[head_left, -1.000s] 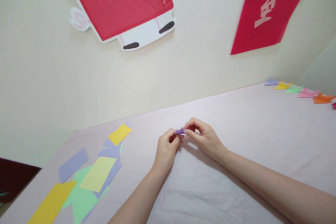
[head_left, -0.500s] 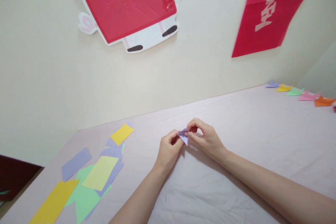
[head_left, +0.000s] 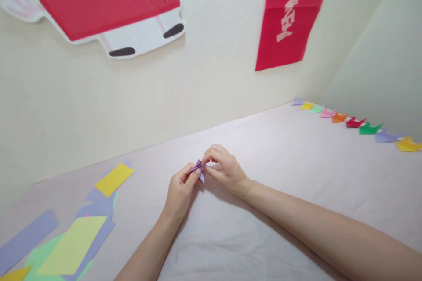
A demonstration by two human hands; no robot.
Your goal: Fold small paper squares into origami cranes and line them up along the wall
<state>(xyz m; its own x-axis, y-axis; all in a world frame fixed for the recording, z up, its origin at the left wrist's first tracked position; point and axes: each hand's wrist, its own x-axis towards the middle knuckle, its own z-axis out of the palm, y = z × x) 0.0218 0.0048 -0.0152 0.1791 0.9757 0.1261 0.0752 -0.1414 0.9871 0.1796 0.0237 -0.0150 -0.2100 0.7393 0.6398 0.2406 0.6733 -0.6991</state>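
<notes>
A small purple folded paper piece (head_left: 202, 178) is held between both hands above the pale cloth surface, with several folded points sticking out. My left hand (head_left: 180, 186) pinches it from the left, thumb across its front. From the right, the thumb and fingertips of my right hand (head_left: 227, 169) close on a thin edge of the same piece. The fingertips hide part of its folds.
Loose paper sheets lie at the left, among them a yellow rectangle (head_left: 114, 179), a pale yellow-green one (head_left: 74, 246) and a purple strip (head_left: 28, 239). Several folded paper figures, including a dark green one (head_left: 369, 129), line the right side. Behind rises a wall with a red banner (head_left: 283, 22).
The view has swung right, so more of the folded figures show. Between my fingers the purple paper has turned, and my left thumb now lies over its front.
</notes>
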